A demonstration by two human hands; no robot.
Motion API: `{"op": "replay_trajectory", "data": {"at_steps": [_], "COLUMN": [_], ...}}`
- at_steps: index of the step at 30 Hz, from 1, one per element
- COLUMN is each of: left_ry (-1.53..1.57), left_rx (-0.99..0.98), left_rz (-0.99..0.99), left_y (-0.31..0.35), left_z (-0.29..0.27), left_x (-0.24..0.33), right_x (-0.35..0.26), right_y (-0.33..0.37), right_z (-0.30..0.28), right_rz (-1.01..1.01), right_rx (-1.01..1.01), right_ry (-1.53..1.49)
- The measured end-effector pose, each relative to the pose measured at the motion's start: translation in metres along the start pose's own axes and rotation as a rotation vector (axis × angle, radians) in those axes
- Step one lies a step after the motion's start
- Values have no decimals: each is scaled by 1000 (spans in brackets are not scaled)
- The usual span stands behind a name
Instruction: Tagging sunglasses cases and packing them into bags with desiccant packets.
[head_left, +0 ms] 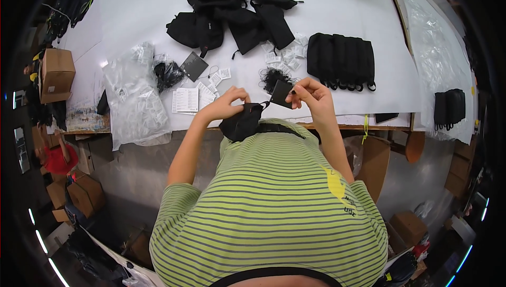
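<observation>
Close to my waist, at the table's near edge, my left hand [227, 103] is closed on a small black fabric pouch [241, 123]. My right hand [312, 97] pinches a square black hang tag [281, 95] just right of the pouch. Between tag and pouch shows a short dark loop; whether it is tied to both I cannot tell. Behind the tag lies a tangle of black strings [273, 77]. Small white printed labels [210, 91] and a white printed card [186, 100] are left of my left hand. Another black hang tag [194, 66] lies beyond them.
Black pouches [232, 15] are heaped at the far middle of the white table [342, 18]. A neat row of black pouches [340, 60] sits at right, more [449, 108] beyond. Clear plastic bags [134, 97] lie at left, beside a second string bundle [168, 74]. Cardboard boxes [58, 73] stand far left.
</observation>
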State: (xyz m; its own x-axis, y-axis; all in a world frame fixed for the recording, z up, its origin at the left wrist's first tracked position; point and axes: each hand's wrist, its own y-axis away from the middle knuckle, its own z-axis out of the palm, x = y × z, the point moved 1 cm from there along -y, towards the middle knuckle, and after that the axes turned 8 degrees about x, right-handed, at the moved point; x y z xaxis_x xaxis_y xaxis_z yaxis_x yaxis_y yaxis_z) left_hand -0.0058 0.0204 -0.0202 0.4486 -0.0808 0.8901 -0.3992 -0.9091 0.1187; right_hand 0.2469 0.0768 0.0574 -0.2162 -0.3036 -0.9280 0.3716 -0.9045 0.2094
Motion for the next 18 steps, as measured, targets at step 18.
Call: {"op": "replay_trajectory", "data": {"at_steps": [18], "left_ry": [354], "left_rx": [46], "left_rz": [-518], "left_y": [75], "left_z": [-33], "left_x": [25], "right_x": [-19], "right_y": [2], "right_z": [6], "right_rz": [40], "right_rx": [-148], "right_ry": [-50]}}
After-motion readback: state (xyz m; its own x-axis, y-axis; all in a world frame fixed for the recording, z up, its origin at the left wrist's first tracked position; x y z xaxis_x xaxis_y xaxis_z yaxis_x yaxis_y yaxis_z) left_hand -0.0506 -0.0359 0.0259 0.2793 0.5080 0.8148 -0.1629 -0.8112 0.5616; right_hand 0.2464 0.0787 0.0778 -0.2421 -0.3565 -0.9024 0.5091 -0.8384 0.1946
